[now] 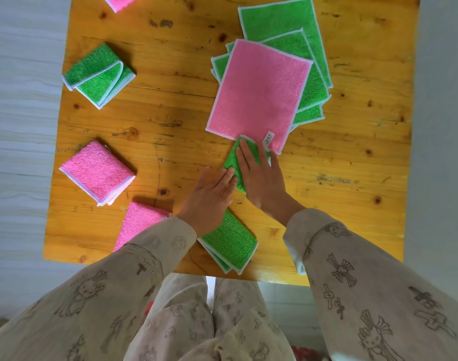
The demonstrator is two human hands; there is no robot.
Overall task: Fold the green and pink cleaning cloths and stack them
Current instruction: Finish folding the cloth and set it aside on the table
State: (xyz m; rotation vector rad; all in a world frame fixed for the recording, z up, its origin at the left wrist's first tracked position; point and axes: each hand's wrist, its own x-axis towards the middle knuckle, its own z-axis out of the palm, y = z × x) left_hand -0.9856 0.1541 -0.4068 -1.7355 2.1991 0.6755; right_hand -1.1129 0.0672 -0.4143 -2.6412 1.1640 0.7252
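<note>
A wooden table (pixel 170 121), orange-yellow with dark knots and visible plank seams, fills the centre. Pale grey floor (pixel 19 100) with faint grain lies at nine o'clock; plainer grey floor shows at three o'clock. Light is soft and even.

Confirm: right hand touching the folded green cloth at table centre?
Touching. The head view shows the right hand lying flat, fingers straight, on the folded green cloth, covering most of it; the left hand fingertips press its near edge.

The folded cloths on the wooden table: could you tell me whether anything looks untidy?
Yes. The folded green cloth at far left has a flap curling open, and the flat green cloths under the pink sheet are fanned askew.
</note>
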